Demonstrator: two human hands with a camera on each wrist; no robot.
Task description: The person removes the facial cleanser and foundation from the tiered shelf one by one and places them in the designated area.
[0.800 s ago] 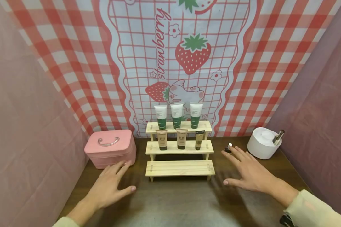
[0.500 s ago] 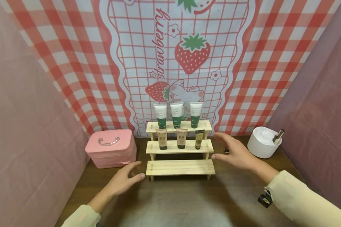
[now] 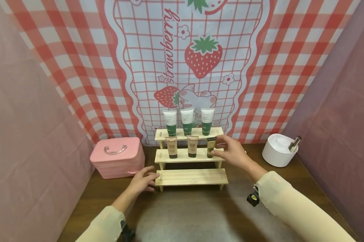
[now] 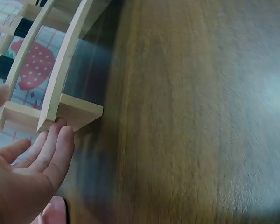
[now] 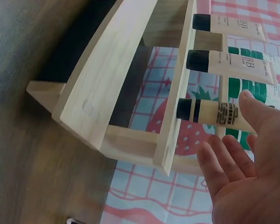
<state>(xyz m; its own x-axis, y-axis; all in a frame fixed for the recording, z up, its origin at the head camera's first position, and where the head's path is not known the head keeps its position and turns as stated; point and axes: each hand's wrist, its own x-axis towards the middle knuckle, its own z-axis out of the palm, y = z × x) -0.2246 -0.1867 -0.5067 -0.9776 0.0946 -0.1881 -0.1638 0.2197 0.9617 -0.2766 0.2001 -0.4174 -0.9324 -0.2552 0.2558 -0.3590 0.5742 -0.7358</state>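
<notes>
A wooden three-step display stand (image 3: 191, 177) is in the middle of the head view. Its middle step holds two beige BB cream tubes (image 3: 192, 148) and a small gold tube with a black cap (image 3: 210, 148). My right hand (image 3: 233, 154) is at the gold tube, the thumb overlapping its upper end. In the right wrist view the other fingers (image 5: 221, 161) stay spread apart below the tube, not curled round it. My left hand (image 3: 142, 181) is at the left end of the lowest step, fingertips (image 4: 60, 135) right at the board's edge, thumb apart.
Three white-and-green tubes (image 3: 187, 122) stand on the top step. A pink case with a handle (image 3: 118, 159) is at the left, and a white round container (image 3: 275, 156) with brown-tipped items is at the right. A strawberry-print cloth (image 3: 203, 60) hangs behind.
Both hands have moved inward to the stand. The right went left from the dark small item to the gold tube; the left went from beside the pink case to the lowest step's end.
</notes>
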